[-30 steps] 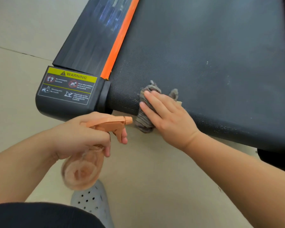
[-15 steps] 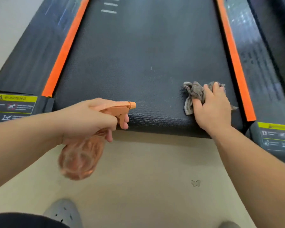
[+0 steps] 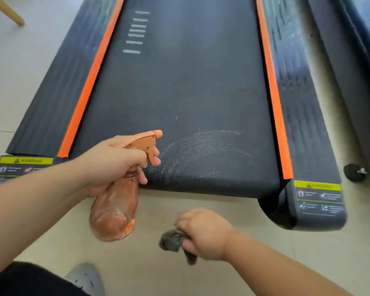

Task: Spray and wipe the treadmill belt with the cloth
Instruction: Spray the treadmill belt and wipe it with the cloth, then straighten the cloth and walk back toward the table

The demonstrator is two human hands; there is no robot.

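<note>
Treadmill belt (image 3: pixel 190 92) lies flat and low on the floor (image 3: pixel 265 263), streaked near its rear edge, with the bottle raised and the cloth held off it.

Head view (the only one): the left hand (image 3: pixel 115 159) wraps the neck of the orange spray bottle (image 3: pixel 115 210), fingers hooked over the trigger, nozzle (image 3: pixel 157 133) aimed across the belt's near end toward the pale smears (image 3: pixel 201 150). The right hand (image 3: pixel 203 233) clutches the grey cloth (image 3: pixel 172 240) in a bunched wad above the floor, just short of the belt and not touching it. Two likely risks: a squeeze from this low angle may throw mist past the belt onto the orange strip (image 3: pixel 273 99) or the floor, leaving a slick patch. So tight a wad also offers little wiping face, so the smears could be spread rather than lifted.
</note>
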